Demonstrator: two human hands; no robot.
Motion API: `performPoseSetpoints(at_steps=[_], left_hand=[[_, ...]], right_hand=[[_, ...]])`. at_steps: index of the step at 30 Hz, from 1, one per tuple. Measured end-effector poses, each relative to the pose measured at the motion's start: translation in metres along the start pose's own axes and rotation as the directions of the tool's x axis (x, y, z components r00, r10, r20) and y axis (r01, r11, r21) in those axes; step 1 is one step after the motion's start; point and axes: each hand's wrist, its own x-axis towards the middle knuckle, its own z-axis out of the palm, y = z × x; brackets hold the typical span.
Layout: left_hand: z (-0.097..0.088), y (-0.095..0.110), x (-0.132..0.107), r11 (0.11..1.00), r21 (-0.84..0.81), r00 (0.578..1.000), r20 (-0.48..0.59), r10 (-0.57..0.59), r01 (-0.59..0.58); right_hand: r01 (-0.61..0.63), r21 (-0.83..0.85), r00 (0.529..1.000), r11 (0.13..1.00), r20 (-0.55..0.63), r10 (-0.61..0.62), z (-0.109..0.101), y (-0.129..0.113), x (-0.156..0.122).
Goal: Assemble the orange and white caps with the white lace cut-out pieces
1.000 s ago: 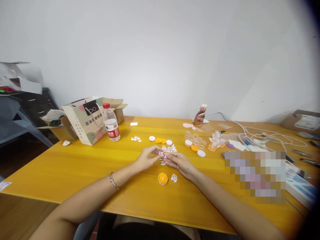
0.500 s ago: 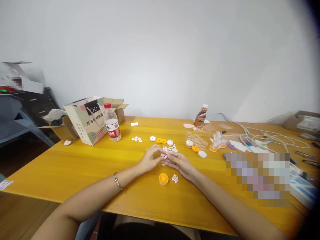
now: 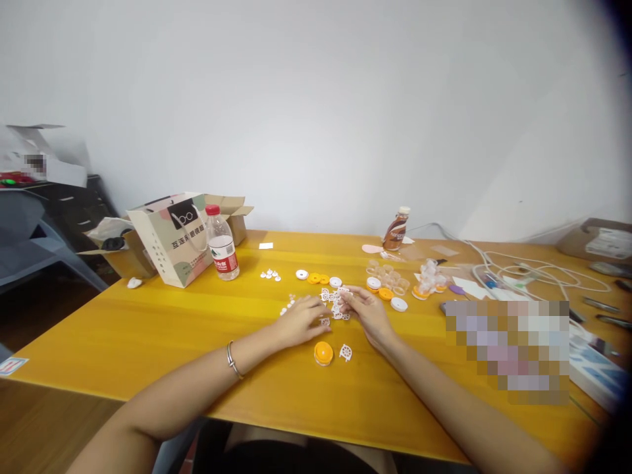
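Note:
My left hand (image 3: pixel 300 320) rests on the yellow table (image 3: pixel 148 336), fingers stretched out low towards a heap of small white lattice pieces (image 3: pixel 332 297); it holds nothing that I can see. My right hand (image 3: pixel 369 311) is just right of the heap, its fingertips pinched on one white lattice piece at the heap's edge. In front of both hands lie an orange round cap (image 3: pixel 322 353) and a single white lattice piece (image 3: pixel 345 352). A few tiny white bits (image 3: pixel 287 307) lie left of my left hand's fingers.
Behind the heap lie white and orange discs (image 3: pixel 316 277), clear cups (image 3: pixel 390 276) and more tiny white parts (image 3: pixel 270 274). A water bottle (image 3: pixel 221 243) and a paper bag (image 3: pixel 170 237) stand at left, a brown bottle (image 3: pixel 395 230) at the back, and cables (image 3: pixel 523 273) at right.
My hands, earlier joined on one white piece, have parted. The left hand dropped flat to the table; the right moved up and right to the heap's edge. Tiny white bits now lie at left.

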Motion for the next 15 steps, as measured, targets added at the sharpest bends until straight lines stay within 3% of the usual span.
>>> performPoseSetpoints(at_steps=[7,15], left_hand=[[0.013,-0.006,0.000,0.993,0.101,0.995,0.087,0.057,-0.066],[-0.002,-0.004,-0.001,0.982,-0.188,0.988,-0.141,-0.056,0.029]], right_hand=[[-0.066,0.003,0.994,0.998,0.084,0.065,0.003,0.002,-0.001],[-0.025,-0.057,0.995,0.998,0.092,0.031,-0.002,0.006,0.001]])
